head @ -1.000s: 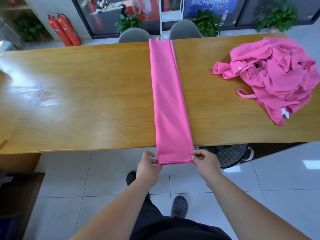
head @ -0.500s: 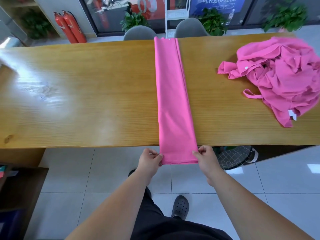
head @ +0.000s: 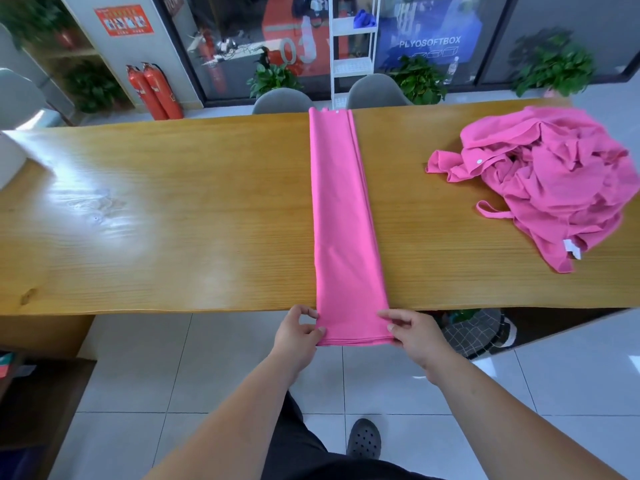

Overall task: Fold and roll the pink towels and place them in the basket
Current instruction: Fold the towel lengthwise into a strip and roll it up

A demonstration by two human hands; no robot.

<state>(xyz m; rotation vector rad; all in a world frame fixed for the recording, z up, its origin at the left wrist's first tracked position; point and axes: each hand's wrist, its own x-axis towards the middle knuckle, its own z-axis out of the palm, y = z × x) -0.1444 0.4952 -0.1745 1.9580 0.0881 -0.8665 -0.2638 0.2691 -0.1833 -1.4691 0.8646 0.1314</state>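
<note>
At the near edge of the worktop (head: 173, 220), you are holding the short end of the long pink towel (head: 341, 220) with both hands. Your left grip (head: 299, 336) is pinching the left corner. Your right grip (head: 414, 336) is pinching the right corner. Both grips are closed on the cloth and are holding nothing else. The end you are holding is hanging a little past the worktop edge.

The towel is folded into a thin strip. It is lying flat and running straight away from your grips, all the way to the far edge of the worktop. So its long side is pointing away from you, and its short end is sitting right between your two grips. Both grips are just as near to it. I think the rolling is coming next, going forward along the strip, away from your grips.

Well off to the right of your right grip, a heap of pink towels (head: 554, 181) is lying on the worktop. Just beside your right grip, below the worktop, a netted thing (head: 478, 336) is showing. It may be the basket, but I cannot tell.
</note>
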